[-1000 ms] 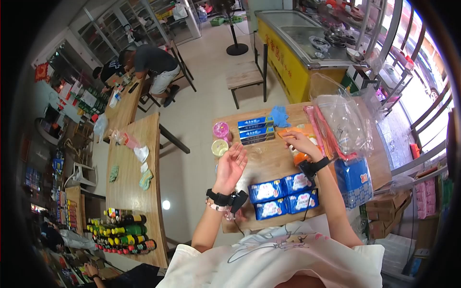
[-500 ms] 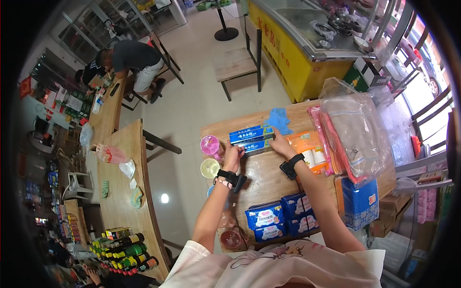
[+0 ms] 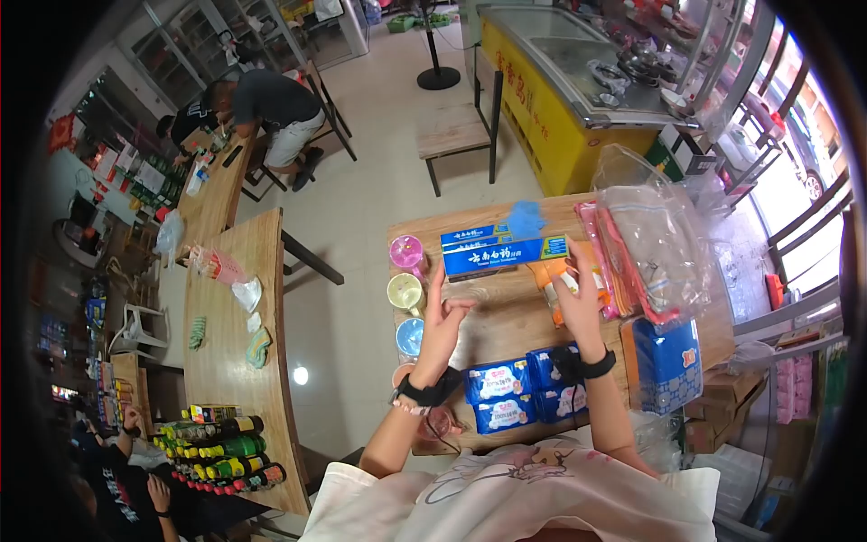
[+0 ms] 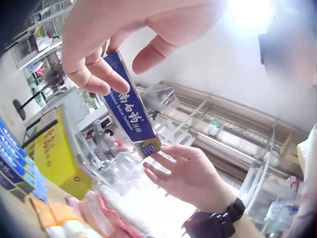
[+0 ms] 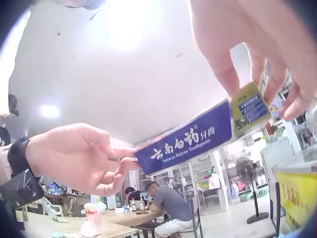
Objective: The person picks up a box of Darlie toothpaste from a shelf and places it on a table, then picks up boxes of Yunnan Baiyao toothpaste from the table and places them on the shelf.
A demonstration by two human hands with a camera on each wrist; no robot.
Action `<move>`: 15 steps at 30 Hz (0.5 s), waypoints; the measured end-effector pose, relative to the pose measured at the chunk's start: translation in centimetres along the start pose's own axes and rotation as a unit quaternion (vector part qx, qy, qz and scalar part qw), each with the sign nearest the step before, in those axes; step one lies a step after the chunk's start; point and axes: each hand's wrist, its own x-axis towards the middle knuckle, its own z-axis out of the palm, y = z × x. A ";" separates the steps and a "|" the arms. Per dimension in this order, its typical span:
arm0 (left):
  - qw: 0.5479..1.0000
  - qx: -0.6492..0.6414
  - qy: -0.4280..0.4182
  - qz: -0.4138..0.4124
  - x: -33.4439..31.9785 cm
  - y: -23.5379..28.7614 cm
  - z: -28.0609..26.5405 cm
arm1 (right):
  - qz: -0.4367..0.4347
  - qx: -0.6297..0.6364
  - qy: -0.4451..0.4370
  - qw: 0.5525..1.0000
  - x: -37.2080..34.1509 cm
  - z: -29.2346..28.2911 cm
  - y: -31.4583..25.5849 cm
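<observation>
A blue toothpaste box (image 3: 506,258) with white lettering is held up between both hands, level over the wooden table. My left hand (image 3: 442,327) pinches its left end at the fingertips. At the other end, where the box has a yellowish end face, my right hand (image 3: 581,303) grips it between thumb and fingers. In the right wrist view the box (image 5: 185,144) slants up toward the right hand (image 5: 262,54). More toothpaste boxes (image 3: 474,237) lie on the table just behind it, partly covered by the lifted one.
Left of the boxes stand a pink cup (image 3: 405,252), a yellow cup (image 3: 405,294) and a blue cup (image 3: 410,337). Several blue packs (image 3: 499,414) lie near the body. A blue cloth-like item (image 3: 528,219), an orange package (image 3: 545,273) and a blue bag (image 3: 664,366) are farther right.
Both hands were apart and empty, then reached the stacked toothpaste boxes. Now one box is raised off the stack and nearer the body, held at both ends.
</observation>
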 end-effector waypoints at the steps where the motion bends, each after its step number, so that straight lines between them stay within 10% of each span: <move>1: 1.000 -0.002 -0.004 0.006 -1.7 1.3 0.6 | -0.007 -0.001 0.003 1.000 -0.8 -1.1 -2.5; 15: 0.996 0.015 -0.044 0.075 -26.1 4.3 3.0 | -0.104 0.133 0.113 0.979 -22.9 -11.2 -13.6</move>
